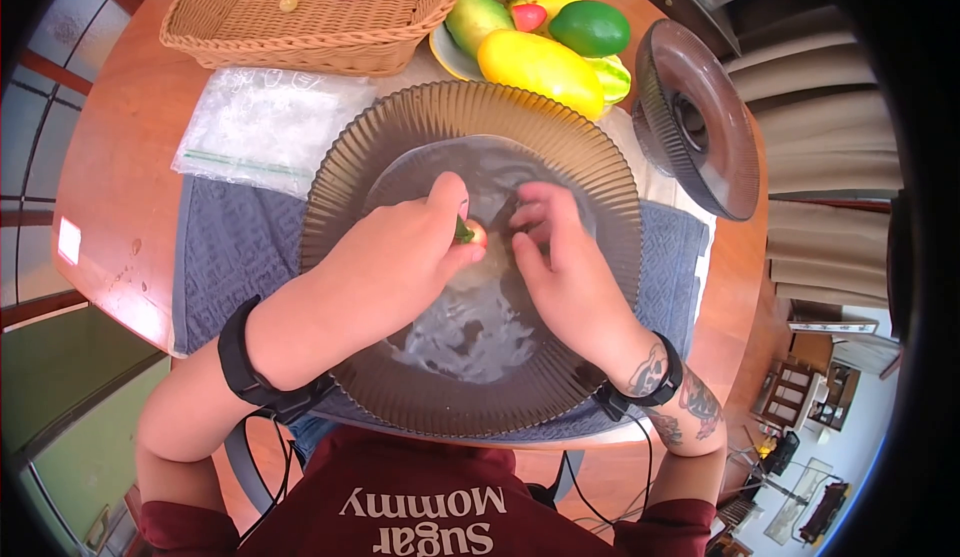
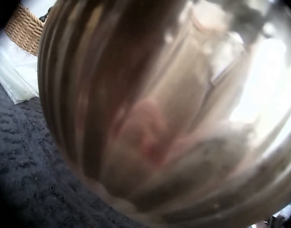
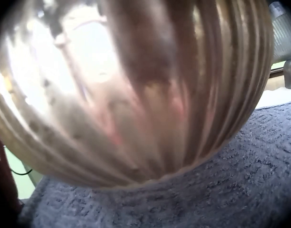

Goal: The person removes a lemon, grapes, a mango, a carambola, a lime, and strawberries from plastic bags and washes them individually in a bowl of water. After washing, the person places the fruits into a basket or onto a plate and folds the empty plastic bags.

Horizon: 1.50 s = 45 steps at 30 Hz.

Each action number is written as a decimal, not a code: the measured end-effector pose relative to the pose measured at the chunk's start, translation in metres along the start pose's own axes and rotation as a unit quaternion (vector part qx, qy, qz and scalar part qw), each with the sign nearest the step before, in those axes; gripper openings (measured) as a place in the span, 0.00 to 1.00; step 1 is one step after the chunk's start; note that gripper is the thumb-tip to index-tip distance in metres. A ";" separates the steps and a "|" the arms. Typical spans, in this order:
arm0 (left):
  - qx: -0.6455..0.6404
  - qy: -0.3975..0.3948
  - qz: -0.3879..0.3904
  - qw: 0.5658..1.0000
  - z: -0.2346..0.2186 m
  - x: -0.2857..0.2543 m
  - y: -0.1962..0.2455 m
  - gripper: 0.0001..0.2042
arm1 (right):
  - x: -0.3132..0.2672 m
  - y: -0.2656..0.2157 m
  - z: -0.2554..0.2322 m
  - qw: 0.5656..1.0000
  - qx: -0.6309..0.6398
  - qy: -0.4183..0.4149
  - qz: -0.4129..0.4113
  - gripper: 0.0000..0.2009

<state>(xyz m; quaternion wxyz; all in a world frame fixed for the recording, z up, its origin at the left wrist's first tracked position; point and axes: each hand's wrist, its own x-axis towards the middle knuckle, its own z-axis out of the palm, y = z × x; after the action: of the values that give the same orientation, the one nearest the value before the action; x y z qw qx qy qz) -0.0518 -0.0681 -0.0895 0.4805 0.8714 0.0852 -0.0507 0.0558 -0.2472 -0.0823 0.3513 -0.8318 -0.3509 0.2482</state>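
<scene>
A large ribbed smoky glass bowl [image 1: 350, 172] holds clear water, its surface rippled and shiny. Over the water my left hand [image 1: 400, 247] pinches a small red fruit with a green top [image 1: 476, 234] between thumb and fingers. Beside it, to the right, my right hand [image 1: 555, 247] hovers with loosely bent fingers and nothing visible in them. Both wrist views are filled by the bowl's curved wall [image 2: 112, 95], with blurred pink shapes of the hands showing through the glass. The lower fingers of the left hand are hidden in the head view.
Under the bowl lies a blue-grey towel [image 1: 225, 257]. A wicker basket [image 1: 290, 42] with several small red fruits stands at the back left, in front of it a clear zip bag [image 1: 270, 122]. Behind the bowl, yellow and green fruits [image 1: 545, 67] fill a plate; a ribbed glass dish [image 1: 735, 147] stands right.
</scene>
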 end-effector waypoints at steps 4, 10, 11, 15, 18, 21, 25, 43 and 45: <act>0.029 -0.009 -0.005 1.000 0.002 0.000 -0.003 0.17 | 0.000 -0.005 -0.005 0.985 -0.101 -0.125 -0.066 0.21; 0.015 -0.046 -0.010 0.999 -0.002 0.000 0.003 0.15 | -0.001 -0.009 0.003 0.977 0.128 -0.168 0.005 0.19; 0.005 -0.057 -0.014 0.998 -0.002 0.000 0.004 0.15 | 0.000 -0.008 0.002 0.979 0.132 -0.158 0.005 0.17; -0.014 -0.059 -0.009 0.998 -0.001 0.001 0.004 0.15 | -0.001 -0.014 -0.002 0.982 0.089 -0.163 0.026 0.14; 0.024 -0.016 -0.012 1.000 -0.001 0.003 0.001 0.13 | 0.000 -0.015 -0.004 0.986 -0.029 -0.154 0.054 0.15; 0.055 0.025 -0.024 0.998 0.000 0.003 -0.011 0.08 | -0.002 -0.013 -0.002 0.988 -0.053 -0.126 0.066 0.18; -0.022 -0.157 -0.030 0.987 -0.001 -0.003 -0.007 0.10 | -0.003 -0.014 -0.005 0.974 -0.132 -0.178 0.057 0.18; -0.109 -0.082 -0.041 0.990 -0.008 0.003 0.010 0.13 | -0.001 -0.015 -0.002 0.992 0.079 -0.094 0.007 0.17; -0.096 -0.076 -0.027 0.992 -0.005 0.003 0.006 0.13 | -0.001 -0.012 -0.002 0.993 0.074 -0.091 -0.003 0.17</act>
<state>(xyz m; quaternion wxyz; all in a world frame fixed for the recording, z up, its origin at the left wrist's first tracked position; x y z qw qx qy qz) -0.0476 -0.0667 -0.0823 0.5656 0.8122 0.0760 -0.1213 0.0515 -0.2420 -0.0717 0.3791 -0.7767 -0.3643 0.3467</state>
